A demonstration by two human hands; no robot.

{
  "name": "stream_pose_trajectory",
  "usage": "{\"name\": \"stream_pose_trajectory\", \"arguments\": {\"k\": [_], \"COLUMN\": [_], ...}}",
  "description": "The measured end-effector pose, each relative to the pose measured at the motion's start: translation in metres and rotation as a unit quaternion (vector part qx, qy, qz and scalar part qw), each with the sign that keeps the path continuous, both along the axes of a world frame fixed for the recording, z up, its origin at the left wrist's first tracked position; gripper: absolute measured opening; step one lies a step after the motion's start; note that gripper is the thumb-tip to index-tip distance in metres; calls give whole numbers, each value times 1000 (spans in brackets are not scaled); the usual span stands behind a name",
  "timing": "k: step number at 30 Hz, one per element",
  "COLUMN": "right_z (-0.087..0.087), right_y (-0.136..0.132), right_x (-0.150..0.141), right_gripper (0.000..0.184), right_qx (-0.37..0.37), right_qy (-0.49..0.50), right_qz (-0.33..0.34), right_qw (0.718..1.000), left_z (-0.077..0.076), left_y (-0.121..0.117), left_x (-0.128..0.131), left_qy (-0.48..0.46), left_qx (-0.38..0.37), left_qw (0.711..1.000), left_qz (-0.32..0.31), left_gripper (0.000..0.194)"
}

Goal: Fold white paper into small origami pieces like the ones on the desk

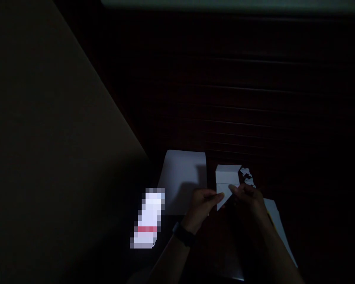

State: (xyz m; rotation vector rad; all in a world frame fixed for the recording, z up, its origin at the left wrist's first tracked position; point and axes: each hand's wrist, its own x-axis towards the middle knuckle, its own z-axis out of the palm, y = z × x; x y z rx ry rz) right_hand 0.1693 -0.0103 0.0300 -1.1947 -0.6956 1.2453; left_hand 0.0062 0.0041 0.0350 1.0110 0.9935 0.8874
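A small piece of folded white paper is held up between my two hands, with crease lines across it and a slanted lower edge. My left hand pinches its lower left part, thumb on top. At the lower right edge, my right hand grips the same paper with thumb and fingers. A dark watch is on my left wrist. Just beyond my right hand lies a chain of small folded paper pieces.
A larger white sheet lies left of my hands. A bright, pixelated screen glows at the lower left. More white paper sits beside my right forearm. Dark ridged panelling rises behind, and a wall stands left. The scene is dim.
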Motion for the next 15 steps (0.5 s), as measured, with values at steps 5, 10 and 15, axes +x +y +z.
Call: {"name": "stream_pose_trajectory", "arguments": {"k": [5,10,15], "right_z": [-11,-15,-15], "right_y": [1,-2,0], "right_x": [-12,-14,-3], "right_gripper": [27,26,24], "right_qx": [-11,-18,-17], "right_qy": [54,111,134], "right_qz": [-15,-34,-67], "right_qw": [998,993,989], "left_z": [-2,-3,-3], "left_y": [-1,-3,-5], "left_x": [3,13,18], "left_qy": [-32,-42,-61], "left_qx": [-18,-29,-23], "left_qw": [999,998,998], "left_qz": [-36,-20,-12], "left_gripper": [36,32,29]}}
